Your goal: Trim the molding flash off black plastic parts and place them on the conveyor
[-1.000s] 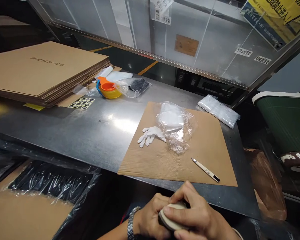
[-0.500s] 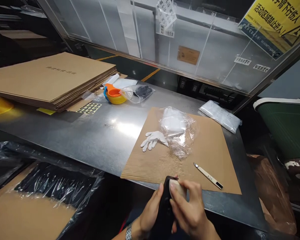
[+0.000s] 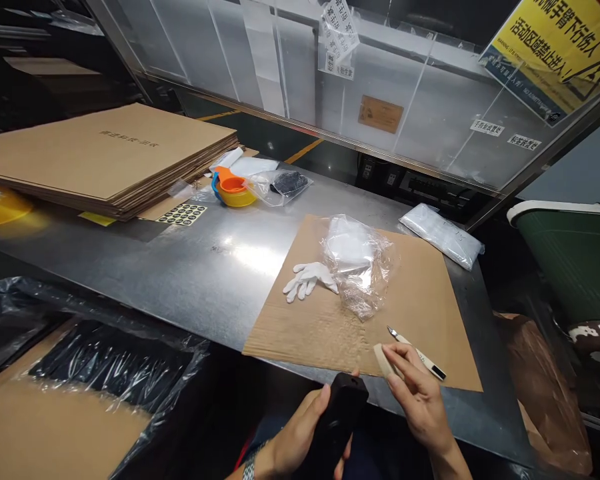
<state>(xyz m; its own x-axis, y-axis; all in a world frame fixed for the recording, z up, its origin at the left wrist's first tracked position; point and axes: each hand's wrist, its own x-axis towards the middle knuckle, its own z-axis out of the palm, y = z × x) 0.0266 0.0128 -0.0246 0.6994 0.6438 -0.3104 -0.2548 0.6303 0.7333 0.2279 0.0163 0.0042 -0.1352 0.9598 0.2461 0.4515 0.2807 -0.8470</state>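
My left hand [image 3: 307, 427] is closed around a long black part [image 3: 336, 423] with a rounded end, held tilted in front of the table's edge. Between the thumb and fingers of my right hand [image 3: 420, 393] is a small off-white block [image 3: 384, 361], apart from the black part. What the block is made of I cannot make out. Just behind that hand lies a craft knife [image 3: 430, 364] with a pale handle. It rests on a flat cardboard sheet [image 3: 290, 333]. Farther back on the sheet are a white glove [image 3: 309, 280] and a crumpled clear plastic bag [image 3: 363, 293] with white contents.
Stacked flat cardboard [image 3: 110, 150] covers the back left of the metal table [image 3: 215, 287]. Nearby are tape rolls [image 3: 235, 193] and a sticker sheet [image 3: 183, 214]. A plastic-wrapped pack [image 3: 443, 233] lies at the right. Below left stands a plastic-lined box [image 3: 70, 427].
My right hand has moved right, taking the off-white block away from the black part. The black part has tilted to the right in my left hand.
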